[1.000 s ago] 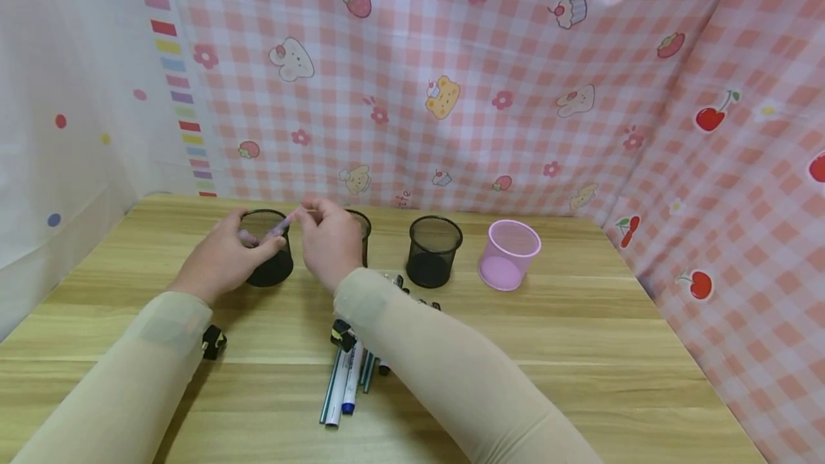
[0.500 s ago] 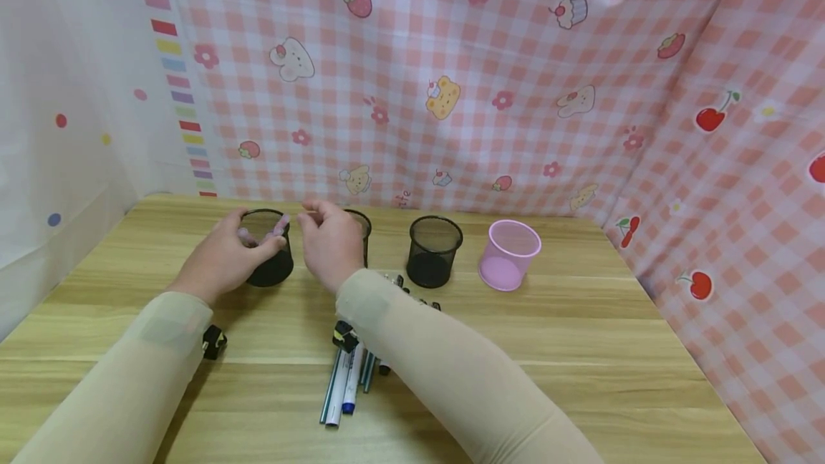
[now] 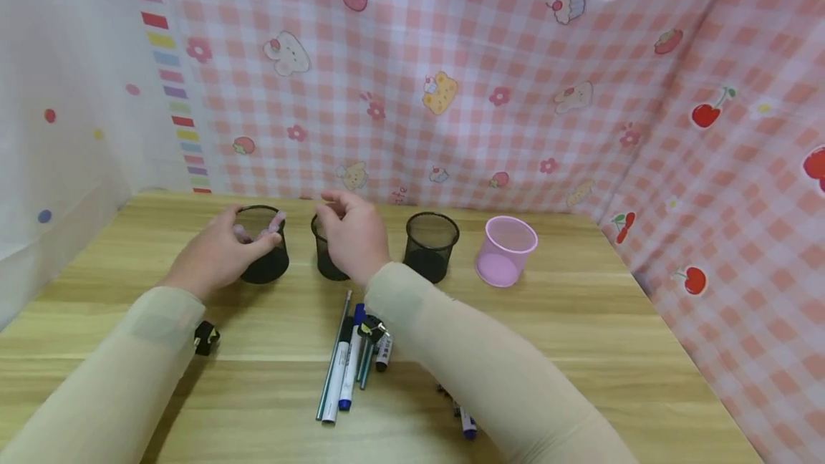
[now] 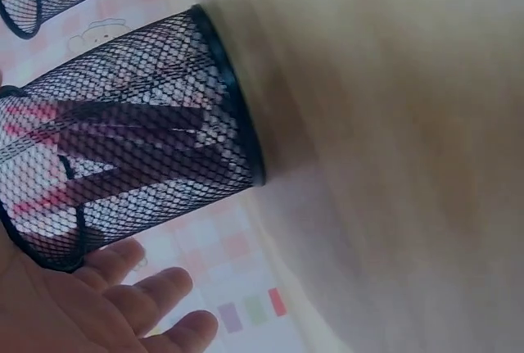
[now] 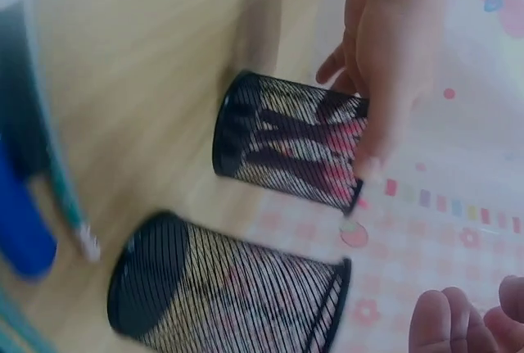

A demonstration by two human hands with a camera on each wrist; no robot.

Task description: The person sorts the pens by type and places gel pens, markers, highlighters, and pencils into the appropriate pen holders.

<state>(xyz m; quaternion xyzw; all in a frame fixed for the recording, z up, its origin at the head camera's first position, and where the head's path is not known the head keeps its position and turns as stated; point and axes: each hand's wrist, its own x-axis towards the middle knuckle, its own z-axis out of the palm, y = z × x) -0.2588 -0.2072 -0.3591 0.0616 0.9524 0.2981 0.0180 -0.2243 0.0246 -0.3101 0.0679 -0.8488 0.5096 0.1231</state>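
My left hand (image 3: 215,249) holds the leftmost black mesh pen cup (image 3: 269,267) near its rim, thumb on the near side. Inside this upright cup are several pens with pinkish ends (image 3: 277,221); through the mesh in the left wrist view they look dark. My right hand (image 3: 359,238) hovers at the second black mesh cup (image 3: 326,260), covering part of it. Its fingers are loosely bent, with nothing seen between them. In the right wrist view, only the right fingertips (image 5: 446,324) show, apart from the second cup (image 5: 237,287).
A third black mesh cup (image 3: 433,263) and a pink mesh cup (image 3: 503,267) stand to the right. In front lie white markers (image 3: 337,382), green pencils (image 3: 329,371) and another purple-ended marker (image 3: 468,424), partly under the right sleeve. A checked cloth (image 3: 399,56) hangs behind the table.
The pink pen between the hands has gone down into the left cup, released by my right hand. That hand has since moved right, uncovering more of the second cup and the markers.
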